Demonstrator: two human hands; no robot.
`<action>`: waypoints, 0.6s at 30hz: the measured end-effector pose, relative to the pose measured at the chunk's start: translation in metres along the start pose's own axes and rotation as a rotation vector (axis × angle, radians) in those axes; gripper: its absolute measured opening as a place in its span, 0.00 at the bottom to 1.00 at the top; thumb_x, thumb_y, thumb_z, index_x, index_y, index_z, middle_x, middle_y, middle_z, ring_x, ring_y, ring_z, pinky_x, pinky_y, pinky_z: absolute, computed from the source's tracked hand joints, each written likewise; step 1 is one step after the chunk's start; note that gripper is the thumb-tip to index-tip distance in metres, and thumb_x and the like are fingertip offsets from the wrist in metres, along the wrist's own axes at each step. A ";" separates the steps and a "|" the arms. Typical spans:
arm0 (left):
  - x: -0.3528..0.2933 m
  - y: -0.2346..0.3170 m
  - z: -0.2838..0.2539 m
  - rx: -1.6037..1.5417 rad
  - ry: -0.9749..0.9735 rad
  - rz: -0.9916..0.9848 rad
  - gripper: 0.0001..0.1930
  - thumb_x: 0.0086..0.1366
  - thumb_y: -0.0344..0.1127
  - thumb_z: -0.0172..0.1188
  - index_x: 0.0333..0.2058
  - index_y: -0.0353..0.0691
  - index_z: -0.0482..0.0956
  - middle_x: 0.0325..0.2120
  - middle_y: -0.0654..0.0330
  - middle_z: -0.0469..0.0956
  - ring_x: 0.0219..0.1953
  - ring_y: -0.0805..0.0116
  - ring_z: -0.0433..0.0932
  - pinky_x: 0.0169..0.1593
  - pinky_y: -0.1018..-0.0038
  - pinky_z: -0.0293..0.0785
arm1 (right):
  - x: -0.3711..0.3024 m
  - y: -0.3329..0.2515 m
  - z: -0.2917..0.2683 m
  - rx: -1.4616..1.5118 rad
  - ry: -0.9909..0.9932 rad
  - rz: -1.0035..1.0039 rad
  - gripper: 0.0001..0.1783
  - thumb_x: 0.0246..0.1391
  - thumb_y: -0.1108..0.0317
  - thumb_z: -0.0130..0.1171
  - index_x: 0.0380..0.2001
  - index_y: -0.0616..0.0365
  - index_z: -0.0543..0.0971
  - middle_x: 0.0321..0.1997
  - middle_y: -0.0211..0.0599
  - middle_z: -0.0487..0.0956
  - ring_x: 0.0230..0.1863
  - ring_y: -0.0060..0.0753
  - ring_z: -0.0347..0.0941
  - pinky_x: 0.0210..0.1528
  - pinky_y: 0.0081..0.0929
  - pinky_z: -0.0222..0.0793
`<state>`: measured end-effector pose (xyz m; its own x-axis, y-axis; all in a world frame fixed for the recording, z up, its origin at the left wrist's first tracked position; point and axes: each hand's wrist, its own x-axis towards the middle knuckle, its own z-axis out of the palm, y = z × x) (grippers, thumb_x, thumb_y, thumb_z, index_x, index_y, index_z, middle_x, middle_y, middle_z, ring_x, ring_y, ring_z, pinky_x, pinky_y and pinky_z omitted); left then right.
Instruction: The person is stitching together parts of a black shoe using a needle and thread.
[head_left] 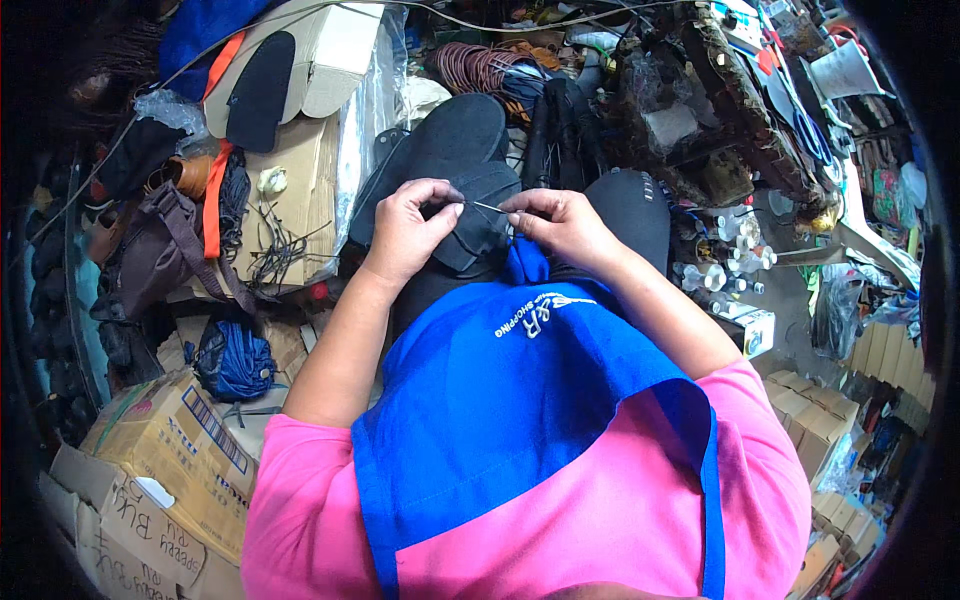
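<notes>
My left hand (415, 222) is closed in a pinch, thumb and forefinger together. What lies between its fingertips is too small to make out. Facing it, my right hand (565, 222) pinches a thin, shiny needle (488, 207), whose far end reaches to the left fingertips. Both hands hover over a dark, flat, angular piece (478, 232) on my lap. Behind it lies a black, rounded sole-shaped piece (458, 128). Right of my right hand is another black rounded piece (632, 215) with a row of pale marks along its edge. A blue bundle (527, 262) sits just below the hands.
Flattened cardboard (305, 190) with a black sole-shaped cutout (262, 95) lies to the left. A coil of brown cord (485, 70) is at the far side. A rough dark wooden frame (700, 110) and small clear containers (725, 245) stand right. Cardboard boxes (175, 455) fill the near left.
</notes>
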<state>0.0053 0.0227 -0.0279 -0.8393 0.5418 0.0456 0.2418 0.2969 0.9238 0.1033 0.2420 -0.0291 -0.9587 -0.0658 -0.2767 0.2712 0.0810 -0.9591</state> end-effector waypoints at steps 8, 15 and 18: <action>0.000 -0.001 0.003 -0.087 -0.008 -0.086 0.07 0.56 0.25 0.66 0.35 0.35 0.83 0.34 0.60 0.83 0.36 0.75 0.80 0.44 0.76 0.75 | -0.002 -0.006 0.004 -0.045 -0.019 0.014 0.12 0.62 0.70 0.57 0.46 0.64 0.80 0.36 0.25 0.81 0.36 0.13 0.71 0.42 0.17 0.70; -0.001 0.000 0.002 -0.080 -0.039 -0.118 0.07 0.58 0.24 0.65 0.36 0.35 0.82 0.39 0.59 0.82 0.39 0.76 0.79 0.48 0.77 0.74 | 0.000 -0.008 0.008 -0.027 -0.028 0.052 0.13 0.62 0.70 0.57 0.47 0.64 0.80 0.35 0.25 0.80 0.35 0.12 0.70 0.40 0.17 0.70; -0.001 0.000 0.002 -0.075 -0.033 -0.113 0.07 0.58 0.24 0.65 0.36 0.34 0.82 0.38 0.59 0.82 0.39 0.76 0.79 0.48 0.77 0.74 | 0.000 -0.010 0.009 -0.049 -0.011 0.044 0.13 0.61 0.71 0.56 0.47 0.63 0.80 0.33 0.27 0.81 0.33 0.13 0.72 0.38 0.19 0.71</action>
<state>0.0073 0.0236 -0.0285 -0.8423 0.5342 -0.0715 0.1087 0.2983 0.9483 0.1008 0.2324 -0.0201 -0.9450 -0.0717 -0.3192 0.3081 0.1328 -0.9420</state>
